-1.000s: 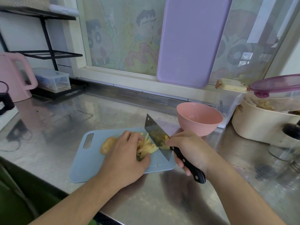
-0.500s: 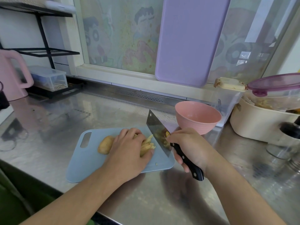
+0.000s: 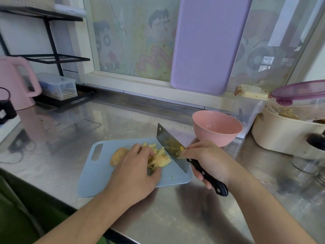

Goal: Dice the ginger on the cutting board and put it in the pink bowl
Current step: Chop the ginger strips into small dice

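Reaching in from the near edge, your left hand (image 3: pixel 135 171) lies over the ginger strips (image 3: pixel 159 158) on the blue cutting board (image 3: pixel 91 180), fingers curled down onto the pile and thumb tucked at its near side, pinning it in place. Your right hand (image 3: pixel 209 161) is wrapped around the black handle of the cleaver (image 3: pixel 171 147), forefinger and thumb pinching the blade near its heel. That blade stands on edge, just right of the strips, its tip pointing away from you and its cutting edge down at the board. A few small bits of ginger (image 3: pixel 173 177) lie loose on the board near its right edge. Left of your left hand, an uncut ginger chunk (image 3: pixel 118 155) with its skin on sits on the board, touching your knuckles. The board rests on the steel surface (image 3: pixel 175 217). Beyond your right hand, the pink bowl (image 3: pixel 217 127) stands upright on the surface, just off the board's far right corner. Farther back, a purple board (image 3: pixel 209 44) leans against the window, and a pink kettle (image 3: pixel 16 83) stands at far left.
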